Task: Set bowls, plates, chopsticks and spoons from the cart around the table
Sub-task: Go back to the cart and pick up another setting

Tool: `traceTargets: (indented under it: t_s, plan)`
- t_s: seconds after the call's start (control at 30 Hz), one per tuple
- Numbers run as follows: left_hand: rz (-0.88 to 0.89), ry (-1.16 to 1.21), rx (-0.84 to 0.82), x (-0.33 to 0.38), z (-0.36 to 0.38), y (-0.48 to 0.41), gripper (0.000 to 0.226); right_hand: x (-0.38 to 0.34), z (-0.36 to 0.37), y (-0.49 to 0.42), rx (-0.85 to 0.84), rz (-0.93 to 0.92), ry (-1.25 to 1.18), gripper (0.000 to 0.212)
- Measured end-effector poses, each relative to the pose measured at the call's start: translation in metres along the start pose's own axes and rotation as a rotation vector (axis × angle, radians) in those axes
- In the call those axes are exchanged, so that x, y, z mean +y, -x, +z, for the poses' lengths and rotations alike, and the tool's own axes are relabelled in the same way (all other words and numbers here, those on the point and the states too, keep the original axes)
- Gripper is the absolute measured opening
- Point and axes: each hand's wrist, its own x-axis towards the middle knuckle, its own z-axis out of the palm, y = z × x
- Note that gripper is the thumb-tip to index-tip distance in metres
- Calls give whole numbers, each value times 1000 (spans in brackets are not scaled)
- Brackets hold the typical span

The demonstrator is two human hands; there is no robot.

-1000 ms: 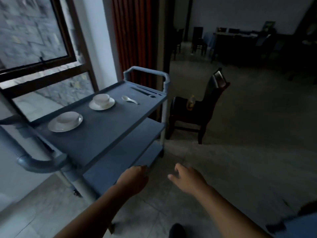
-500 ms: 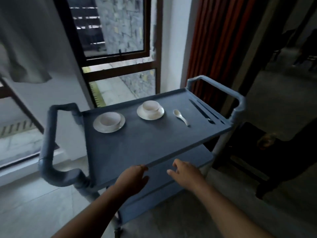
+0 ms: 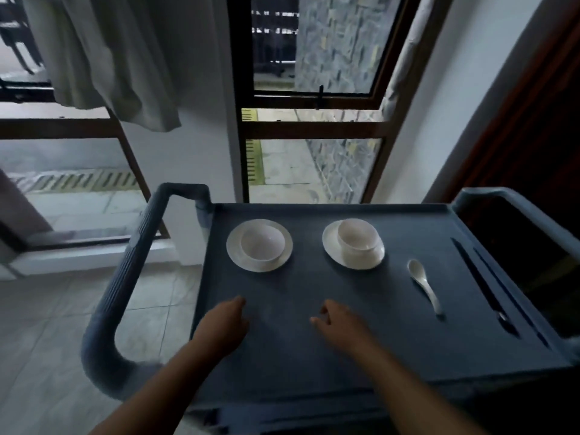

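The blue cart [image 3: 314,346] fills the lower view, its top shelf facing me. On the shelf stand two white bowls, each on a white plate: the left bowl [image 3: 261,243] on the left plate [image 3: 233,255], the right bowl [image 3: 357,237] on the right plate [image 3: 332,246]. A white spoon [image 3: 423,282] lies to their right. Dark chopsticks [image 3: 483,284] lie along the right edge. My left hand [image 3: 222,328] and my right hand [image 3: 339,324] hover over the shelf's near part, both holding nothing, fingers loosely curled and apart.
The cart has thick handles at the left [image 3: 125,277] and right [image 3: 514,202]. A window [image 3: 314,152] and white wall stand behind it, with a pale curtain [image 3: 103,58] hanging at upper left. Grey tiled floor [image 3: 47,324] lies to the left.
My view has swung from the dining room toward the cart, which now lies square in front. Both hands have come forward over the top shelf.
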Motion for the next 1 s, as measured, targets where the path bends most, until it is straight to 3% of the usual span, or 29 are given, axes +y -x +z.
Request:
traceTargets:
  t_s: [0.07, 0.23, 0.47, 0.8, 0.93, 1.0]
  plan:
    - [-56, 65, 36, -9, -10, -29, 37, -10, -5, -36, -47, 28, -27, 41]
    - [-155, 190, 134, -29, -37, -106, 31, -39, -19, -120, -90, 95, -122, 62]
    - [-187, 321, 194, -32, -48, -171, 41, -65, -22, -185, -44, 106, -251, 31]
    - [-226, 400, 248, -25, -37, -198, 26, -88, -23, -209, 7, 139, -224, 40]
    - [-224, 403, 267, -28, -31, -199, 23, -83, -21, -214, 5, 111, -239, 18]
    - [-235, 424, 297, -28, -28, -196, 23, -79, -20, -214, 14, 95, -259, 20]
